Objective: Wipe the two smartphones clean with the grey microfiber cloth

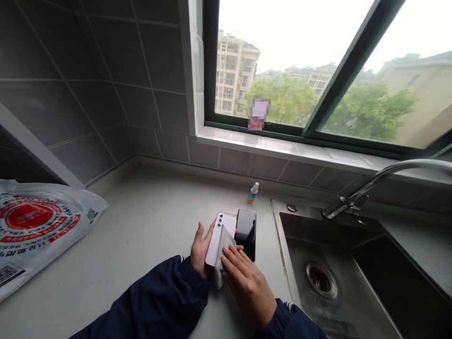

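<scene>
My left hand (199, 248) grips a pale lilac phone (219, 233), held camera side up above the countertop (148, 235). My right hand (247, 282) presses a small white cloth (223, 249) against the phone's back with closed fingers. A black phone (246, 227) lies flat on the counter just to the right of the pale one, beside my right fingers. Behind it stands a small spray bottle (253, 192) with a white top, upright near the wall.
A steel sink (339, 268) with a drain and a curved tap (374, 181) fills the right side. A white plastic bag with red print (31, 226) lies at the left. Grey tiled walls and a window sill (282, 146) run behind the counter.
</scene>
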{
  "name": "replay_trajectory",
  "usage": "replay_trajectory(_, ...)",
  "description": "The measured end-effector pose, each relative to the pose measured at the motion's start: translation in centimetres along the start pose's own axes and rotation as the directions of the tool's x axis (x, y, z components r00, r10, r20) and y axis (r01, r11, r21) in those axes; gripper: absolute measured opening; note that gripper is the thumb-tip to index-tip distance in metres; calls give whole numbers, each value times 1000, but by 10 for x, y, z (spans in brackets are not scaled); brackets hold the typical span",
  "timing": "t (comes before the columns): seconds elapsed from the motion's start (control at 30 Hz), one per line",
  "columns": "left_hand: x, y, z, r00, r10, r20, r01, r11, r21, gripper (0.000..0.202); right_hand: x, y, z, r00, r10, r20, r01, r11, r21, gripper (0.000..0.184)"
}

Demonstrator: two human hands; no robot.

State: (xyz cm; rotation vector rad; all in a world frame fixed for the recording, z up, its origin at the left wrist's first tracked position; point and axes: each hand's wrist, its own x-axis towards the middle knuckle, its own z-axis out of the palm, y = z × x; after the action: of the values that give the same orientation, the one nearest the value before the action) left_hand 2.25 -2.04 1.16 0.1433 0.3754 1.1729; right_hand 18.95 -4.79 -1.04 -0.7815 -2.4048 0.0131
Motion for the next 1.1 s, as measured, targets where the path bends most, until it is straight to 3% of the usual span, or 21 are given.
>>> replay_trajectory(0.2, 2, 1, -7, 1000, 8, 22, -7, 1000, -15, 77, 24, -13, -2, 996, 40, 77, -37, 998, -40, 33)
replay_trajectory(0.37, 7, 1, -10, 997, -37, 69, 40, 998, -45, 84, 41, -17, 2, 1000, 19, 23, -20, 999, 42, 33)
replay_trajectory(0.6, 0, -2, -3, 1000, 13, 15, -13, 1000, -20, 81, 23, -3, 3, 997, -67, -45, 67, 998, 12, 34)
replay_trajectory(0.87, 3, 12, -5, 989, 134, -57, -130, 989, 70, 66, 16, 9, 5, 998, -31, -62, 34, 998, 62, 36)
replay_trajectory(1.1, 0, -6, -3, 981, 184, -56, -176, 977, 120, 72, 16, -4, 6, 997, -24, -78, 30, 996, 83, 39)
